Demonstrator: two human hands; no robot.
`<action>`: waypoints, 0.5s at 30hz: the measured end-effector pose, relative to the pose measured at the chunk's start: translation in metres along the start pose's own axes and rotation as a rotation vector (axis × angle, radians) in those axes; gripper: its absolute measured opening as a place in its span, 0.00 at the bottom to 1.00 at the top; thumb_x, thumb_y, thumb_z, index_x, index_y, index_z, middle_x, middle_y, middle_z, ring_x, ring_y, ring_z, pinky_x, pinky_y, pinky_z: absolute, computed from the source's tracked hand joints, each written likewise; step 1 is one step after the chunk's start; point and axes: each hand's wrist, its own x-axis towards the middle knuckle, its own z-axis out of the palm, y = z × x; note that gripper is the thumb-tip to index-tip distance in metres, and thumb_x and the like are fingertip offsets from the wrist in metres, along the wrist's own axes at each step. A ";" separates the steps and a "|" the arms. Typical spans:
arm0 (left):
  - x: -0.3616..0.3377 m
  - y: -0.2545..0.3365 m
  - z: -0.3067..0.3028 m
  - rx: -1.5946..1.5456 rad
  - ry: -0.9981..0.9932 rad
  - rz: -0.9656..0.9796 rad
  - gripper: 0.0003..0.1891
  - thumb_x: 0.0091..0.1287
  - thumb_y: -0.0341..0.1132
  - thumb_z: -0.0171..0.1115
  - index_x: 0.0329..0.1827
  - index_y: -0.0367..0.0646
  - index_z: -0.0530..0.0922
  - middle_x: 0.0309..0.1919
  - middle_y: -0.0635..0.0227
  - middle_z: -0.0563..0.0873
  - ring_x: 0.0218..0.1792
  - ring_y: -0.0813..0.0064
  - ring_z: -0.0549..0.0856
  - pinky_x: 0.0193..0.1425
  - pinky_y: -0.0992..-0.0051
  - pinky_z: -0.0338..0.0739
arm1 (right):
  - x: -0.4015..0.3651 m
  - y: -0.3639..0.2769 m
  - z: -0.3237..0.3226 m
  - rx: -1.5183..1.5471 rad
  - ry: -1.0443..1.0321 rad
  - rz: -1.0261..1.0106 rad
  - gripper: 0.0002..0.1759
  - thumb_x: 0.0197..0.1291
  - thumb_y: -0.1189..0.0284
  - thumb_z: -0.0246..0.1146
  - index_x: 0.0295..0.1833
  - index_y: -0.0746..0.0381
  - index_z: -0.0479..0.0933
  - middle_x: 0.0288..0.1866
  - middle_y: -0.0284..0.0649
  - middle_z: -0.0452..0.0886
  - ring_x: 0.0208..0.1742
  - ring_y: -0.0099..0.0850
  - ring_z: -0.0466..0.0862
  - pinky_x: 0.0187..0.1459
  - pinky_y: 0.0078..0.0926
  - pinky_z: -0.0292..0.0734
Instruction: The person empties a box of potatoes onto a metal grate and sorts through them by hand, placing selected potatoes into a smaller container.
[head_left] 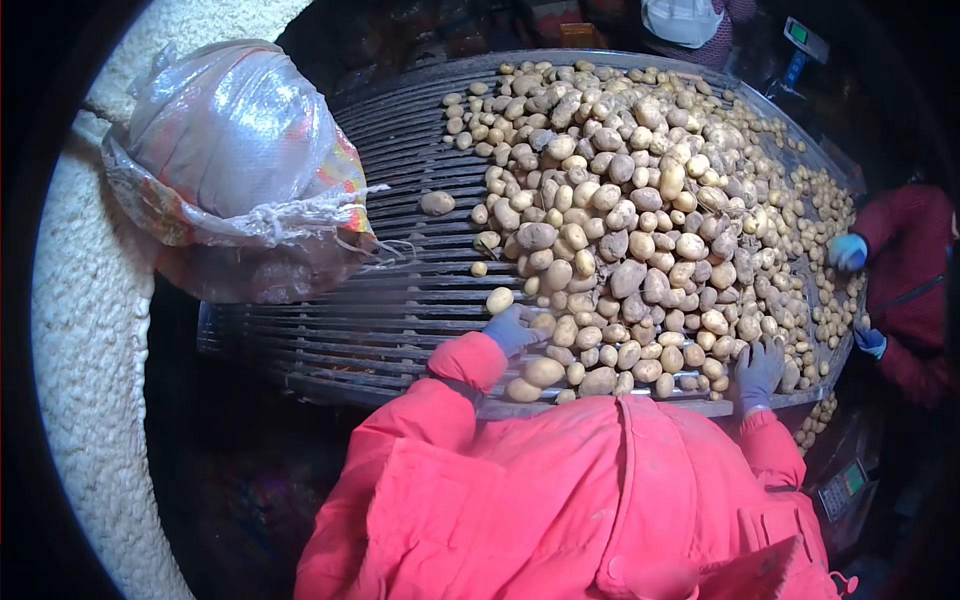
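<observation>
My left hand (513, 330), in a grey-blue glove, rests at the near left edge of a big heap of potatoes (640, 230). Its fingers are stretched out beside a potato (543, 323), and another pale potato (499, 300) lies just beyond them on the slats. Further right, my right hand (758, 375), gloved alike, lies over the near right part of the heap with its fingers spread against potatoes. Neither hand visibly grips one. The heap sits on a dark slatted table (400, 290), whose bars show on the left.
A stuffed, tied plastic sack (245, 150) stands at the left beside a rough pale wall (95, 290). A co-worker in a dark red sleeve (905, 235) and blue gloves reaches in from the right. Scales with displays (806, 38) stand at the far right and near right (848, 488).
</observation>
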 end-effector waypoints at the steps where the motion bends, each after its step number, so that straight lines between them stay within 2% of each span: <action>1: 0.005 -0.004 0.002 -0.001 -0.001 0.000 0.25 0.59 0.45 0.77 0.53 0.40 0.77 0.44 0.61 0.85 0.39 0.71 0.85 0.41 0.71 0.81 | 0.001 -0.001 -0.001 0.001 -0.021 0.004 0.12 0.63 0.64 0.64 0.44 0.62 0.82 0.60 0.45 0.79 0.69 0.52 0.70 0.68 0.50 0.66; 3: 0.013 -0.014 0.008 0.332 -0.028 0.445 0.25 0.59 0.44 0.77 0.53 0.41 0.79 0.41 0.64 0.85 0.36 0.75 0.84 0.40 0.72 0.79 | 0.000 -0.005 -0.004 0.003 -0.047 -0.001 0.13 0.62 0.64 0.64 0.44 0.62 0.82 0.59 0.45 0.80 0.69 0.52 0.71 0.68 0.50 0.66; 5: 0.010 -0.006 0.009 0.421 0.023 0.423 0.24 0.60 0.45 0.76 0.54 0.41 0.80 0.39 0.66 0.86 0.39 0.76 0.84 0.44 0.74 0.78 | 0.003 -0.008 -0.007 -0.012 -0.066 -0.004 0.14 0.62 0.64 0.64 0.47 0.62 0.82 0.59 0.47 0.80 0.69 0.52 0.71 0.68 0.49 0.66; 7: 0.012 0.004 0.004 -0.188 -0.260 0.192 0.26 0.61 0.47 0.74 0.57 0.41 0.79 0.44 0.64 0.87 0.39 0.76 0.87 0.42 0.76 0.82 | -0.001 -0.007 -0.001 0.034 -0.092 0.026 0.16 0.61 0.64 0.64 0.50 0.62 0.81 0.60 0.48 0.79 0.69 0.51 0.71 0.68 0.49 0.66; 8: -0.020 0.037 -0.009 -0.470 -0.287 0.268 0.17 0.63 0.38 0.70 0.52 0.42 0.80 0.40 0.69 0.86 0.37 0.76 0.86 0.37 0.79 0.77 | -0.005 -0.006 0.000 0.080 -0.122 0.056 0.18 0.61 0.64 0.65 0.53 0.62 0.80 0.62 0.48 0.78 0.69 0.51 0.70 0.67 0.49 0.66; 9: -0.021 0.043 -0.030 -0.657 -0.303 0.175 0.17 0.62 0.31 0.69 0.54 0.42 0.79 0.37 0.68 0.85 0.35 0.76 0.86 0.31 0.82 0.77 | -0.010 -0.004 -0.002 0.075 -0.121 0.062 0.18 0.61 0.64 0.65 0.53 0.62 0.80 0.62 0.48 0.78 0.69 0.51 0.70 0.67 0.49 0.66; 10: -0.032 0.054 -0.044 -0.810 -0.252 0.209 0.22 0.60 0.27 0.67 0.59 0.41 0.77 0.39 0.65 0.85 0.34 0.76 0.86 0.32 0.83 0.78 | -0.014 -0.005 -0.005 0.070 -0.102 0.042 0.20 0.60 0.63 0.65 0.56 0.62 0.79 0.63 0.49 0.76 0.69 0.50 0.70 0.68 0.49 0.65; 11: -0.034 0.054 -0.055 -0.949 -0.158 0.273 0.24 0.62 0.29 0.64 0.63 0.41 0.74 0.41 0.62 0.85 0.29 0.77 0.83 0.29 0.80 0.77 | -0.021 -0.009 -0.009 0.066 -0.086 0.020 0.23 0.60 0.63 0.66 0.58 0.61 0.78 0.65 0.49 0.75 0.70 0.50 0.70 0.68 0.49 0.65; 12: -0.021 0.034 -0.079 -1.078 -0.374 0.462 0.20 0.67 0.35 0.60 0.62 0.43 0.75 0.41 0.61 0.85 0.26 0.75 0.80 0.28 0.77 0.77 | -0.025 -0.016 -0.019 0.060 -0.063 0.006 0.25 0.59 0.62 0.66 0.60 0.61 0.76 0.67 0.48 0.73 0.72 0.51 0.68 0.69 0.52 0.63; 13: -0.027 0.040 -0.090 -1.179 -0.131 0.346 0.18 0.72 0.43 0.56 0.59 0.43 0.76 0.39 0.59 0.85 0.27 0.71 0.78 0.27 0.74 0.78 | -0.030 -0.023 -0.024 0.062 -0.062 0.008 0.25 0.59 0.62 0.66 0.60 0.61 0.76 0.67 0.48 0.73 0.72 0.51 0.68 0.69 0.52 0.63; 14: -0.024 0.045 -0.105 -1.315 -0.091 0.215 0.18 0.73 0.47 0.57 0.55 0.44 0.78 0.38 0.60 0.85 0.31 0.69 0.80 0.28 0.74 0.79 | -0.035 -0.029 -0.029 0.033 -0.058 -0.026 0.25 0.59 0.63 0.66 0.60 0.61 0.76 0.66 0.48 0.73 0.72 0.52 0.67 0.70 0.53 0.62; 15: -0.019 0.044 -0.114 -1.314 -0.091 0.212 0.18 0.73 0.47 0.57 0.55 0.44 0.78 0.38 0.60 0.85 0.31 0.69 0.80 0.28 0.74 0.79 | -0.038 -0.036 -0.033 0.003 -0.053 -0.059 0.24 0.59 0.64 0.66 0.60 0.61 0.76 0.66 0.48 0.73 0.73 0.52 0.66 0.70 0.54 0.61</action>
